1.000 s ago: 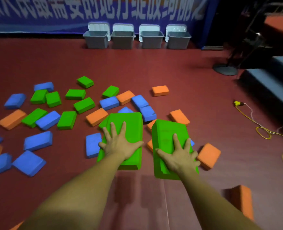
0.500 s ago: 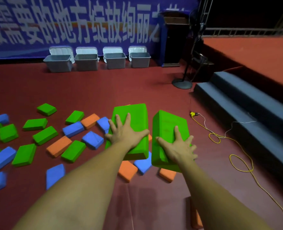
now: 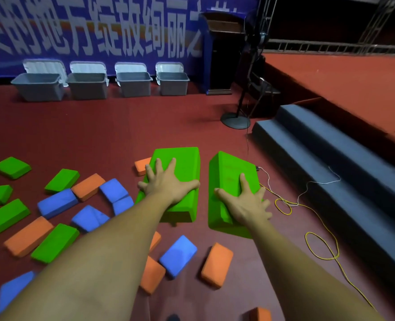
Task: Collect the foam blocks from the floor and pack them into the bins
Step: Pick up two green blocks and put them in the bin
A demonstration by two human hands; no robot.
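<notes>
My left hand grips a green foam block from above, fingers spread across its top. My right hand grips a second green foam block the same way. Both blocks are held off the floor, side by side, in front of me. Several green, blue and orange foam blocks lie scattered on the red floor to the left and below, such as a blue block and an orange block. Several grey open bins stand in a row against the far blue banner, lids leaning behind them.
A yellow cable loops over the floor at right, beside dark blue steps leading to a raised red stage. A fan stand with a round base and a dark lectern stand right of the bins.
Both hands have lifted the two green blocks off the floor. The view has risen and swung right, bringing the bins closer and the steps and stage into sight.
</notes>
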